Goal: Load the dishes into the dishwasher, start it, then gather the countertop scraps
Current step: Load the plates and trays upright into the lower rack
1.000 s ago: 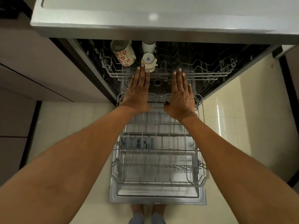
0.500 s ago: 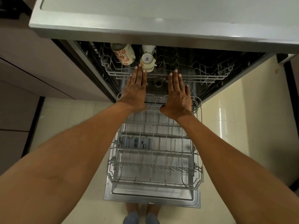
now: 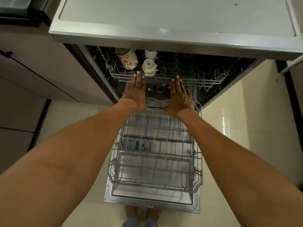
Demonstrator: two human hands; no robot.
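Note:
The dishwasher stands open with its door (image 3: 152, 202) flat over the floor. The lower wire rack (image 3: 195, 161) is pulled out over the door and holds nothing. The upper rack (image 3: 205, 79) sits inside the tub. It carries a white mug with red flowers (image 3: 127, 60), a cream cup (image 3: 148, 67) upside down, and a white cup (image 3: 150, 54) behind it. My left hand (image 3: 136, 90) and my right hand (image 3: 180, 94) are stretched flat, fingers straight, fingertips against the upper rack's front rail.
The steel countertop (image 3: 172, 18) overhangs the dishwasher. Brown cabinet fronts (image 3: 41, 71) stand to the left. Pale floor tiles (image 3: 246, 120) lie to the right. My feet (image 3: 141, 215) show below the door's edge. A detergent dispenser (image 3: 136, 145) sits in the door.
Both hands have pushed forward with straight fingers, and the upper rack with its cups has slid further into the tub. The camera has moved back a little, showing more countertop.

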